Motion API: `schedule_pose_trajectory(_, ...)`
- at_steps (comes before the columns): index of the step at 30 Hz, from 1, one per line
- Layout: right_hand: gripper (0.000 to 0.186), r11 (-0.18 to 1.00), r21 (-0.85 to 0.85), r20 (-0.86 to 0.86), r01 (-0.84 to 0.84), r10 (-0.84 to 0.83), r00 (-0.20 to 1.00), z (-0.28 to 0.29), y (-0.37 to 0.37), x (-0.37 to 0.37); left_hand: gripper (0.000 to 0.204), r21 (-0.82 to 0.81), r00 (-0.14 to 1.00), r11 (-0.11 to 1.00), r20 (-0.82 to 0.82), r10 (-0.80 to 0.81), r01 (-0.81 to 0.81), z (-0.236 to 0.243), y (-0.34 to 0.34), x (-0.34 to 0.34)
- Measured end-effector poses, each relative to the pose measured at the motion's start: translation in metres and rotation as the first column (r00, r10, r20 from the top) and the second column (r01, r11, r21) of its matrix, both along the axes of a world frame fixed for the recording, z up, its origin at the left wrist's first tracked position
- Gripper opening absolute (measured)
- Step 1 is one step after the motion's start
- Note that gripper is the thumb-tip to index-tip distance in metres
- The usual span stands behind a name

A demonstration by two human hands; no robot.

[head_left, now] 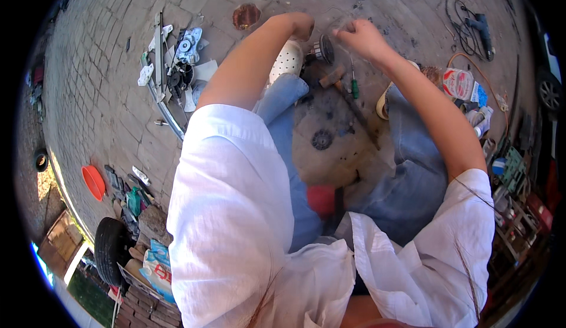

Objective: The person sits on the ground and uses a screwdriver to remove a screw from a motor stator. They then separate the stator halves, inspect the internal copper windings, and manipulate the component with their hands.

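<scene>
My left hand (pixel 303 26) reaches out over my left knee with its fingers curled in; what is inside it is hidden. My right hand (pixel 361 38) is pinched on a thin wire (pixel 337 19) that runs faintly toward the left hand. Just below and between the hands, a round metal motor part (pixel 323 49) sits on the oily paving. A hammer (pixel 332 76) and a green-handled screwdriver (pixel 354 86) lie under the right hand. A dark gear (pixel 322 140) lies between my jeans-clad legs.
I sit on a red stool (pixel 321 198) in white shoes (pixel 287 60). Metal rails and car parts (pixel 173 62) lie at the left, with a rusty lid (pixel 246 15) beyond. There is an orange bowl (pixel 93 181) and a tyre (pixel 109 243) lower left, a drill (pixel 480 27) with its cable and a bag (pixel 458 83) at the right.
</scene>
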State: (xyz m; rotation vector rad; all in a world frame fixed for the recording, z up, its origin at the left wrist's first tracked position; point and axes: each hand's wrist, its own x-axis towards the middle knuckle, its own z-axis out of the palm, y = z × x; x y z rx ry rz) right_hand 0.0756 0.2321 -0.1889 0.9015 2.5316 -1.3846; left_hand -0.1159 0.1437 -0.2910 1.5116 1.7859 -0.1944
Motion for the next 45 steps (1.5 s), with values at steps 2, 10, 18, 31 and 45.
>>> schedule_pose_trajectory(2, 0.037, 0.999, 0.029, -0.023, -0.017, 0.018, 1.0, -0.008, 0.007, 0.006, 0.038, 0.116, 0.998, 0.993, 0.068, -0.008, 0.0, 0.005, 0.009, 0.011)
schedule_pose_trajectory(10, 0.043, 0.96, -0.27, 0.022, -0.071, 0.08, 0.997, 0.009, 0.003, 0.021, 0.045, -0.531, -0.332, 0.543, 0.842, 0.426, -0.65, 0.046, -0.006, 0.029)
schedule_pose_trajectory(18, 0.036, 0.976, 0.105, -0.072, -0.189, 0.197, 0.978, 0.025, -0.026, 0.023, 0.044, -0.315, -0.236, 0.289, 0.932, 0.276, -0.904, 0.185, -0.002, -0.016)
schedule_pose_trajectory(31, 0.078, 0.614, 0.488, -0.821, 0.62, 0.082, 0.565, 0.28, -0.051, 0.124, 0.029, 0.521, 0.731, 0.685, 0.682, 0.026, -0.51, 0.459, -0.06, 0.163)
schedule_pose_trajectory(45, 0.036, 0.828, -0.523, -0.742, -0.201, -0.326, 0.585, 0.371, -0.159, 0.249, 0.028, 0.866, 0.995, 0.49, -0.098, -0.033, 0.101, 0.528, -0.088, 0.257)
